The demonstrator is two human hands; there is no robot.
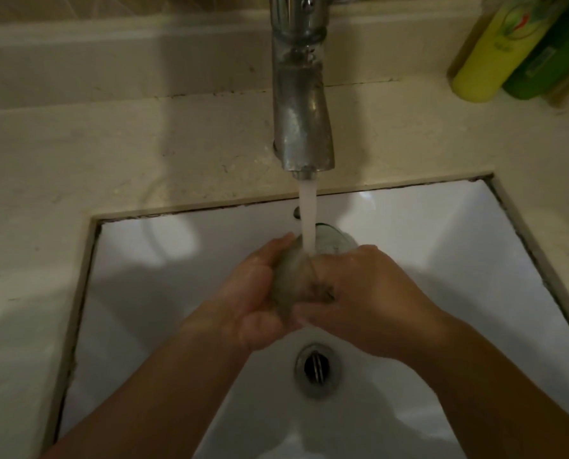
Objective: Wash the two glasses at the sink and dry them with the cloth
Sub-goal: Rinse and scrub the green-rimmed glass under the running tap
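A: Nearest us, our two forearms come in from the bottom, over the white sink [164, 293]. Drain [316, 367] sits just below the hands, uncovered.

B: Hands?

A: Left hand [253, 303] cupped round the left side of a glass [293, 279], fingers curled, thumb up near the rim end. Right hand [362, 293] wrapped on its right side, fingers closed over it. Both touching it, both wet.

B: Glass upright?

A: Tilted, lying roughly sideways btwn the palms, mid-basin. Hands hide most of it. Something glassy w/ a round rim [334, 238] shows just behind the right hand; can't tell if it's the same glass or the 2nd.

B: Water?

A: Stream [308, 213] drops straight onto the glass, blurring it. Further back, chrome tap [301, 104] on the beige counter [111, 154]. Far right corner: yellow bottle [495, 51] beside a green bottle [554, 54], touching or nearly.
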